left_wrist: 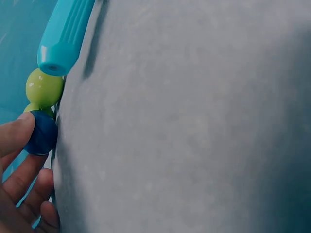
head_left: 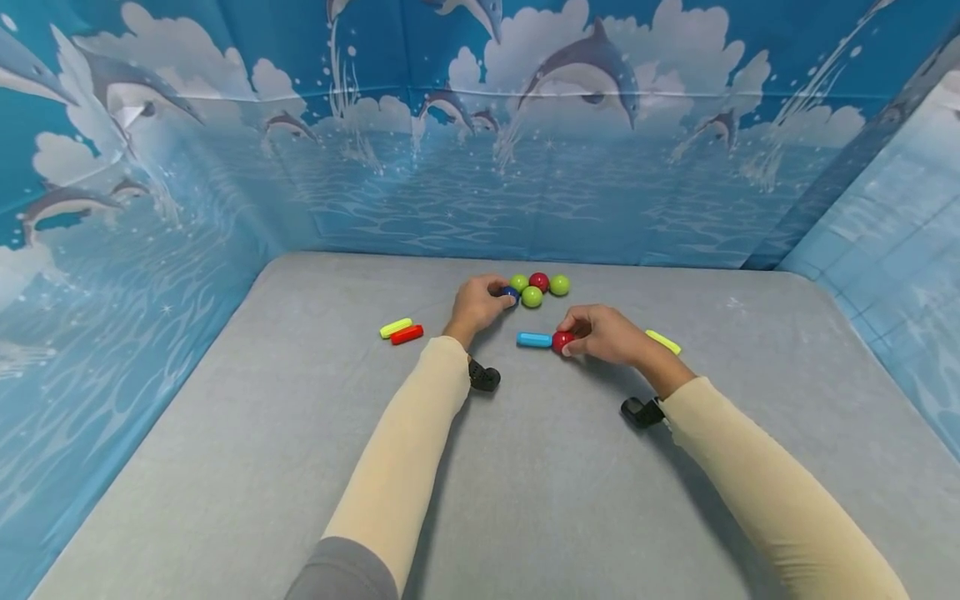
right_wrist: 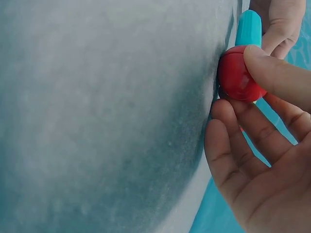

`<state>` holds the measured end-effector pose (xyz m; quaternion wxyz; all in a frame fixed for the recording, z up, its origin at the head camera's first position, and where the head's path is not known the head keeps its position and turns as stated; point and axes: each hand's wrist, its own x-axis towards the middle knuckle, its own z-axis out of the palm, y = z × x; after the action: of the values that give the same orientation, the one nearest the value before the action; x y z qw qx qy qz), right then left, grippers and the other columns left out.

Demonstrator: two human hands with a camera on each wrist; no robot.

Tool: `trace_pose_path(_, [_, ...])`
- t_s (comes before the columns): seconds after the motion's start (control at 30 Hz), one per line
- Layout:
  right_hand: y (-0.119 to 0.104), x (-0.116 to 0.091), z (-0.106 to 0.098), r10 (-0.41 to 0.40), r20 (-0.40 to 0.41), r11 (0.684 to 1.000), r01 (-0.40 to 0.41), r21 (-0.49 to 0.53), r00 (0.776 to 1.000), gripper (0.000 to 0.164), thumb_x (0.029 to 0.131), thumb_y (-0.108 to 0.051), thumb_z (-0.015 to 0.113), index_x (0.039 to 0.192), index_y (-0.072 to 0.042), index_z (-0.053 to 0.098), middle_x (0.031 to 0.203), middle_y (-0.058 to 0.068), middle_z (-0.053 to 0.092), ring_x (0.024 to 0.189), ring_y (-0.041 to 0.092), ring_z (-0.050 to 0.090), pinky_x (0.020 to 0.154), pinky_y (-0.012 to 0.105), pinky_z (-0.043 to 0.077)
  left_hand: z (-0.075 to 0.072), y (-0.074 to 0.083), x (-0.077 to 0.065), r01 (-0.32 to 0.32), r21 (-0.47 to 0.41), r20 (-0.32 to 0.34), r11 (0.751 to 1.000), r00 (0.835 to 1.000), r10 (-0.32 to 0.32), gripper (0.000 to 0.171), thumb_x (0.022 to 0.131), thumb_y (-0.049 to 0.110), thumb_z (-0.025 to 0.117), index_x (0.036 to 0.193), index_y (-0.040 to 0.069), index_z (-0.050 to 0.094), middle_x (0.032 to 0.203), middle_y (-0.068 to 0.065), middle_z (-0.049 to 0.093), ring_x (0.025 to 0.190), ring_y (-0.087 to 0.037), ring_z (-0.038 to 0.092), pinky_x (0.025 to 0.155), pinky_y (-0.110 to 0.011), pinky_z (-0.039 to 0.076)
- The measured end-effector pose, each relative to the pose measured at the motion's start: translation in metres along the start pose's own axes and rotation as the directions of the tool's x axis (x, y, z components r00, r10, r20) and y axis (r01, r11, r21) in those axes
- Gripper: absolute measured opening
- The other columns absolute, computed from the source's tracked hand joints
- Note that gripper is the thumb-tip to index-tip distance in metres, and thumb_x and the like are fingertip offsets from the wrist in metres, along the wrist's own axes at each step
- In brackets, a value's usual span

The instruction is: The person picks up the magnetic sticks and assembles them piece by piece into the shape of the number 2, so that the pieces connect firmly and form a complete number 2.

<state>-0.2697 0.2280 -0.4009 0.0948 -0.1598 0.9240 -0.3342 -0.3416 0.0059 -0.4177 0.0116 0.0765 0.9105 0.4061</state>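
My left hand (head_left: 477, 303) pinches a dark blue ball (head_left: 510, 295) between thumb and fingers, beside a group of balls at the back of the table. In the left wrist view the same blue ball (left_wrist: 42, 133) sits under the thumb. My right hand (head_left: 606, 335) grips a red ball (head_left: 562, 342) at the right end of a light blue stick (head_left: 533, 340). In the right wrist view, thumb and fingers curl round the red ball (right_wrist: 239, 74), and the blue stick (right_wrist: 249, 28) shows just beyond it; whether they are joined I cannot tell.
Green balls (head_left: 559, 285) and another red ball (head_left: 538, 282) cluster near the grey table's (head_left: 570, 500) back edge. A yellow stick (head_left: 395, 327) and a red stick (head_left: 407, 335) lie side by side to the left. Behind the right hand is another yellow stick (head_left: 663, 342).
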Motion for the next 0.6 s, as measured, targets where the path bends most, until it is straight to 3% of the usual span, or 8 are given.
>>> trace_pose_path(0.2, [-0.003,0.000,0.000,0.009,-0.001,1.000,-0.009,0.003,1.000,0.015,0.088,-0.003,0.072,0.103,-0.005,0.067,0.109,0.016,0.071,0.099,0.024,0.064,0.076,0.030,0.051,-0.005,-0.001,0.000,-0.013,-0.005,0.006,1.000,1.000,0.013,0.030,0.093,0.022,0.071,0.121,0.013,0.067,0.125,-0.006,0.068,0.122,-0.024,0.060,0.106,-0.041,0.046])
trace_pose_path(0.43, [-0.004,0.000,0.000,-0.010,-0.004,1.000,0.010,-0.016,1.000,0.015,0.087,-0.004,0.073,0.101,-0.006,0.067,0.107,0.014,0.072,0.099,0.024,0.064,0.078,0.032,0.051,-0.010,-0.005,-0.001,-0.070,0.064,0.041,0.995,0.997,0.068,0.037,0.094,0.017,0.067,0.131,0.020,0.064,0.131,-0.008,0.066,0.126,-0.025,0.058,0.107,-0.042,0.047])
trace_pose_path(0.6, [-0.003,-0.001,0.000,-0.011,0.005,1.000,0.011,-0.015,1.000,0.016,0.088,-0.004,0.072,0.102,-0.005,0.067,0.108,0.015,0.071,0.099,0.025,0.064,0.077,0.032,0.052,-0.014,-0.010,-0.003,-0.116,0.061,0.076,0.991,0.991,0.111,0.035,0.093,0.015,0.068,0.128,0.014,0.066,0.130,-0.009,0.067,0.126,-0.025,0.058,0.109,-0.042,0.045])
